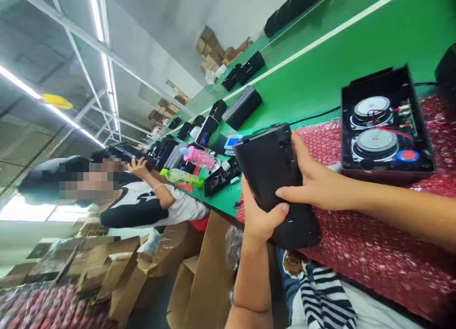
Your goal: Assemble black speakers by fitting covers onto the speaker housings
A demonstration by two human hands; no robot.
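Observation:
A black speaker box [270, 172] is held up at the table's edge between my two hands, tilted. My left hand [261, 217] grips its lower side, thumb across the dark face. On the opposite side my right hand [313, 179] is wrapped round the edge, its thumb also on that face. The fingers behind the box are partly hidden. To the right, an opened black speaker housing [388, 169] lies on red bubble wrap [363, 238], showing two round speaker drivers [376, 145], red wires and a blue-and-red round part [407, 156].
Along the green table [309, 101] stand several black speakers [242, 108], a green-labelled bottle [183, 178], a pink-capped bottle [201, 158] and a small screened device [233, 142]. A co-worker [153, 200] sits at left, hands raised to a dark object. Cardboard boxes [210, 272] stand below the edge.

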